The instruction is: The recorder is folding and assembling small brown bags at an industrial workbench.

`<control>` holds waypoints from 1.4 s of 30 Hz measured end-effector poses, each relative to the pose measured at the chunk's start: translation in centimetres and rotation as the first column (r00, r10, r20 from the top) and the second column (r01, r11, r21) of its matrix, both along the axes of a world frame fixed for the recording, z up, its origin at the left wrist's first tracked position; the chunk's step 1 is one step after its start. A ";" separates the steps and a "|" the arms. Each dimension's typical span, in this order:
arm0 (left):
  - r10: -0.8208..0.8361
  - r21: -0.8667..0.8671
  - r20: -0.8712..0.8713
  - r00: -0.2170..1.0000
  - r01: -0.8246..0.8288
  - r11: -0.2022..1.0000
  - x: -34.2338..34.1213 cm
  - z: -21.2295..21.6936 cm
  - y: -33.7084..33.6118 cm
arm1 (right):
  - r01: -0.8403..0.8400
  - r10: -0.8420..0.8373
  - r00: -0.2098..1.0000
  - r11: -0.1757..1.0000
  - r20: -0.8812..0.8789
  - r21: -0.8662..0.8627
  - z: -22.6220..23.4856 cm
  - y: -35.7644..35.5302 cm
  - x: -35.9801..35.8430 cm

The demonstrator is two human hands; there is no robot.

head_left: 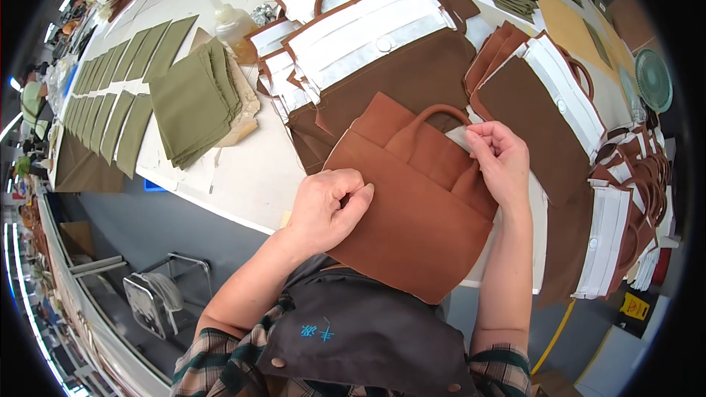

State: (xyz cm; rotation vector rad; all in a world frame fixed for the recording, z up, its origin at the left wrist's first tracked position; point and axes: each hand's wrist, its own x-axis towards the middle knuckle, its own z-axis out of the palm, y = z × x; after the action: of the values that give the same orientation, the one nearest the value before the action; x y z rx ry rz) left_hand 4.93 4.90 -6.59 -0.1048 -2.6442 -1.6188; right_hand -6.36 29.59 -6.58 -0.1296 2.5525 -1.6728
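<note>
A reddish-brown leather bag panel (412,228) with a curved handle (434,112) lies tilted over the table's near edge, its lower part hanging toward my apron. My left hand (329,207) is closed at the panel's left edge, fingers curled and thumb bent over them. At the upper right, my right hand (501,158) pinches thumb to forefinger beside the handle's end, its other fingers curled; the contact point is partly hidden. Just beyond lie stacked dark brown bag pieces (397,66) with white-backed top bands and handles.
Olive fabric pieces (193,99) lie stacked at left, beside rows of olive strips (129,121). A squeeze bottle (232,26) with amber liquid stands behind them. More bag pieces (562,103) overhang the right side of the table. A metal-framed chair (165,298) stands at lower left; a green fan (653,81) is far right.
</note>
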 end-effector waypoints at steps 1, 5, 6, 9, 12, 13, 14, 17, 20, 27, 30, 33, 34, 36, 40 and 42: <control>-0.005 -0.041 -0.037 0.999 0.004 0.999 -0.1 -0.1 0.1 | 0.013 -0.013 1.000 1.000 -0.015 -0.020 0.0 0.2 0.0; 0.012 -0.035 -0.063 0.998 -0.014 0.999 0.1 -0.7 0.4 | 0.059 -0.060 0.998 0.997 -0.018 -0.052 0.1 0.8 -0.3; 0.020 0.093 -0.052 0.998 -0.015 0.996 0.1 -0.8 0.4 | 0.061 -0.062 0.998 0.997 -0.018 -0.050 0.0 0.9 -0.4; 0.041 0.246 -0.046 0.998 -0.028 0.969 -0.1 -0.6 0.4 | 0.061 -0.059 0.995 0.998 -0.086 0.013 -0.6 1.1 -0.7; 0.051 0.276 -0.020 0.998 -0.044 0.960 -0.2 -0.5 0.1 | 0.052 -0.049 0.991 0.998 -0.121 0.025 -0.5 1.1 -0.7; 0.045 0.282 0.013 0.999 -0.047 0.958 -0.1 -0.4 -0.1 | 0.052 -0.049 0.991 0.998 -0.125 0.021 -0.5 1.2 -0.6; 0.044 0.280 0.013 0.999 -0.046 0.959 0.0 -0.5 -0.2 | 0.052 -0.050 0.990 0.999 -0.131 0.016 -0.5 1.2 -0.7; 0.051 0.294 0.045 0.998 -0.063 0.954 0.1 -0.6 -0.2 | 0.051 -0.050 0.992 0.999 -0.114 0.004 -0.4 1.1 -0.7; 0.092 0.264 0.053 0.994 -0.103 0.959 0.1 -0.7 0.0 | 0.048 -0.046 0.991 0.999 -0.124 0.012 -0.5 1.1 -0.8; 0.144 0.232 0.027 0.989 -0.146 0.962 0.1 -1.2 0.2 | 0.042 -0.051 0.991 0.996 -0.125 -0.077 -0.7 0.9 -0.7; 0.134 0.116 -0.168 0.977 -0.115 0.987 0.3 -1.0 0.3 | 0.022 -0.045 0.962 0.996 -0.270 -0.089 -0.1 0.6 -0.3; 0.081 -0.075 -0.474 0.877 -0.132 0.988 0.2 -0.9 0.1 | -0.277 0.245 0.957 0.928 -0.154 -0.250 1.1 -0.2 1.1; 0.040 -0.158 -0.608 0.793 -0.170 0.973 0.2 -0.9 0.0 | -0.327 0.339 0.941 0.883 -0.024 -0.337 1.9 -1.0 2.2; 0.021 -0.163 -0.649 0.760 -0.166 0.973 0.3 -1.0 0.2 | -0.561 0.568 0.823 0.804 -0.025 -0.196 3.9 -2.3 4.2; -0.017 -0.180 -0.715 0.698 -0.161 0.970 0.3 -1.2 0.4 | -0.589 0.582 0.808 0.795 -0.091 -0.145 4.2 -4.5 6.7; 0.005 -0.154 -0.718 0.696 -0.166 0.974 0.1 -1.2 0.6 | -0.545 0.508 0.814 0.836 -0.281 -0.070 3.0 -4.7 7.0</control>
State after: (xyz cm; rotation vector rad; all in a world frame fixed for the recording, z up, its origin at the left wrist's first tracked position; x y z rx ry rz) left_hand 5.06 5.50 -7.81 -0.5000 -2.1262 -0.9619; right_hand 0.67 24.86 -3.62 -1.0263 2.2265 -1.6819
